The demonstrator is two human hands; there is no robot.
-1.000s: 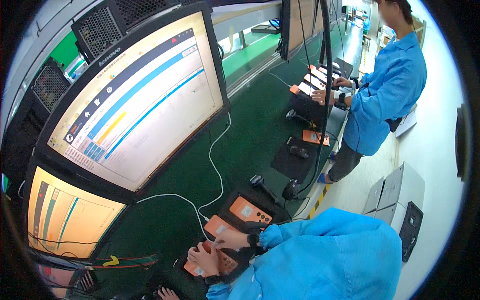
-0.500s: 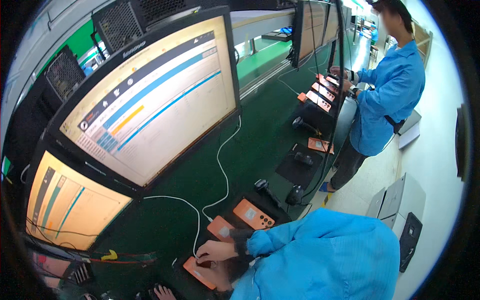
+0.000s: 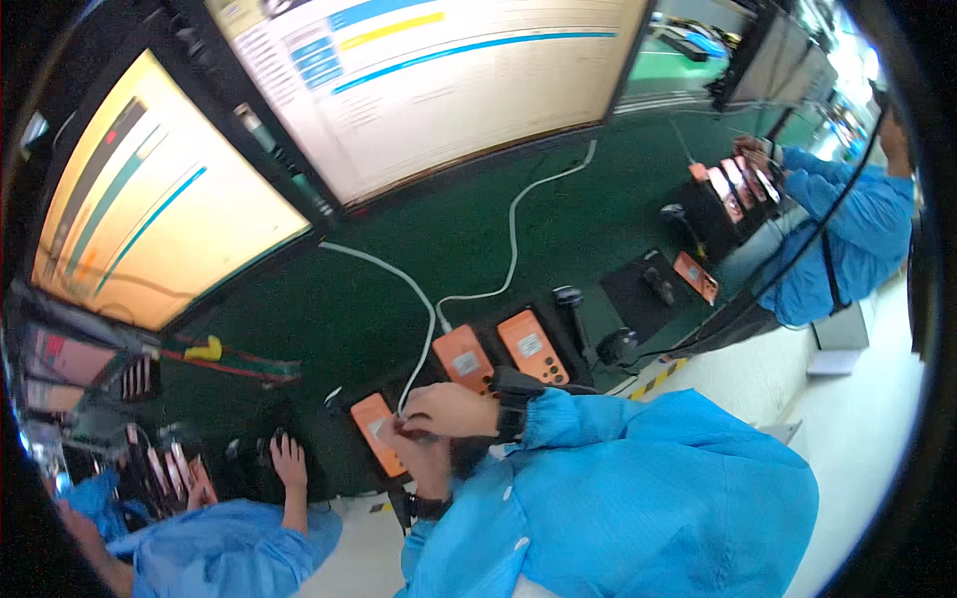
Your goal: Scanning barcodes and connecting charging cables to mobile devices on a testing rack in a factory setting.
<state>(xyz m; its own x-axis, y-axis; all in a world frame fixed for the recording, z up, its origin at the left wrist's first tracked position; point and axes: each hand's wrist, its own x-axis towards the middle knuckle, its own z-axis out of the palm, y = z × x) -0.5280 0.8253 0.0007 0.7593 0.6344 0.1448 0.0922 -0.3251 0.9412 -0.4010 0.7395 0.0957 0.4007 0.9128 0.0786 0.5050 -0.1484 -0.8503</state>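
My right hand (image 3: 454, 409) is closed, with its fingertips on the end of a white cable (image 3: 429, 349). Just below it, my left hand (image 3: 429, 464) has bent fingers meeting the right ones; what lies between them is too small and blurred to make out. Both hands are over the right side of an orange phone (image 3: 371, 419), lying back up with a pale label. Beside it lies a second orange phone (image 3: 464, 357), a white cable at its top edge. A third orange phone (image 3: 532, 345), with dark camera rings, lies further right.
Two lit monitors (image 3: 449, 100) stand behind. Right of the phones are a handheld scanner (image 3: 571, 317), a black round-topped device (image 3: 618, 347) and a dark mat (image 3: 638, 299). One co-worker (image 3: 847, 229) handles phones at far right; another's hand (image 3: 289, 460) rests by black equipment at left.
My view has swung left and down, so the co-worker at lower left shows more. My hands remain together at the left phone and the cable end.
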